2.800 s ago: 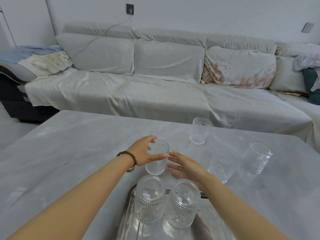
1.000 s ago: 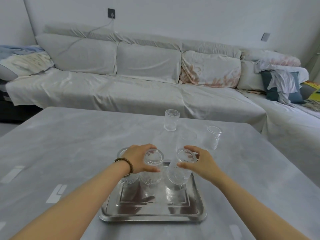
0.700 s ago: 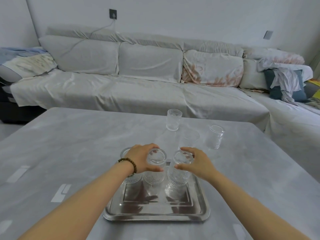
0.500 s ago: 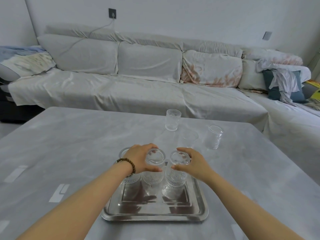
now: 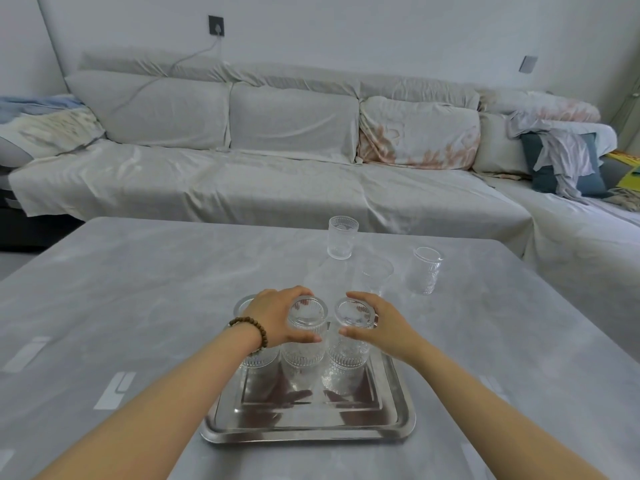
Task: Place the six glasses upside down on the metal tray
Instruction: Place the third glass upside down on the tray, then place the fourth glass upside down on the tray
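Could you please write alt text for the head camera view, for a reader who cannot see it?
Two bare hands each grip an upside-down glass on a metal tray: the left hand on the middle glass, the right hand on the right glass. A third glass stands beside them. Three upright glasses wait on the grey table before a sofa.

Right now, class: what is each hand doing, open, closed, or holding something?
Left hand: closed around the middle glass on the metal tray.
Right hand: closed around the right-hand glass on the tray.
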The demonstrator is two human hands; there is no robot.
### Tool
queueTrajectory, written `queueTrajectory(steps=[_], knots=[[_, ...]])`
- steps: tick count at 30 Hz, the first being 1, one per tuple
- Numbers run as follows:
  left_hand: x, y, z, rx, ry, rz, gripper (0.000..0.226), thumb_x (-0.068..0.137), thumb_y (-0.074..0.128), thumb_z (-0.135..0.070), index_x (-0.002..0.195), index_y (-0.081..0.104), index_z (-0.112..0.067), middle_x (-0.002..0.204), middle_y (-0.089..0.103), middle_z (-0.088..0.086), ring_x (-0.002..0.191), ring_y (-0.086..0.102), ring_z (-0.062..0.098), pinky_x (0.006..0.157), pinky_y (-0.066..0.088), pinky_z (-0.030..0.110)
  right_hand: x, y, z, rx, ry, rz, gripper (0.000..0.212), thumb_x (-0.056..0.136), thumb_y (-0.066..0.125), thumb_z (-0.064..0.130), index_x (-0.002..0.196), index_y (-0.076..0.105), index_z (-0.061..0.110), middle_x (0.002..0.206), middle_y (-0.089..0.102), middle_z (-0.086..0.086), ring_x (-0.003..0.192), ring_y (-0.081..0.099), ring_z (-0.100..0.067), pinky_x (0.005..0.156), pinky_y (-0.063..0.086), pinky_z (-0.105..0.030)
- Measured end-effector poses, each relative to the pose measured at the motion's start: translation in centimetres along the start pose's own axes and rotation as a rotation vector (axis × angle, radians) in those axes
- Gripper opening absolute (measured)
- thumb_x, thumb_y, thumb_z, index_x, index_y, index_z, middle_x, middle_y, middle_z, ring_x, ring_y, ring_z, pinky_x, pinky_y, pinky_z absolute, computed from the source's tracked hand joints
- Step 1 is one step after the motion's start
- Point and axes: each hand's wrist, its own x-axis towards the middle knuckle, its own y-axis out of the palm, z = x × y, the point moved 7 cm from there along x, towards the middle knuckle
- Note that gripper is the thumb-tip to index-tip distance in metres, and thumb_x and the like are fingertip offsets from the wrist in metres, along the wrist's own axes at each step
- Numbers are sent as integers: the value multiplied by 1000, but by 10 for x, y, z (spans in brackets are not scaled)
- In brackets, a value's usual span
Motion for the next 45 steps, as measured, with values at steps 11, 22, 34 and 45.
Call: queueTrajectory(steps=[11,22,34,45], knots=[[-1,0,-1,39,-1,21,95,52,60,-82,133,37,-37,131,55,-12,118,50,17,101,41,36,-1,-1,1,26,-21,34,75,72,80,40,137,45,29,142,45,8,127,44,-8,107,35,-27],[41,-32,-25,-354,-18,-22,78,70,44,-71,131,45,-22,129,53,-5,108,51,10,91,43,27,12,-75,-8,438,-33,-305,29,84,69,31,112,62,31,118,64,16,117,56,-3,94,47,-15],[147,15,-78,-263,-60,124,100,71,68,-59,147,17,-19,155,24,1,137,33,20,110,33,38,53,-63,-98,842,317,-125,60,95,39,50,143,39,14,148,42,1,134,42,-20,106,35,-36],[180,47,-82,-191,-19,54,90,65,75,-56,138,35,-21,136,45,3,115,51,19,100,43,36,71,-36,-123,949,342,4,38,99,25,50,120,49,31,115,59,16,116,50,-8,104,35,-32]])
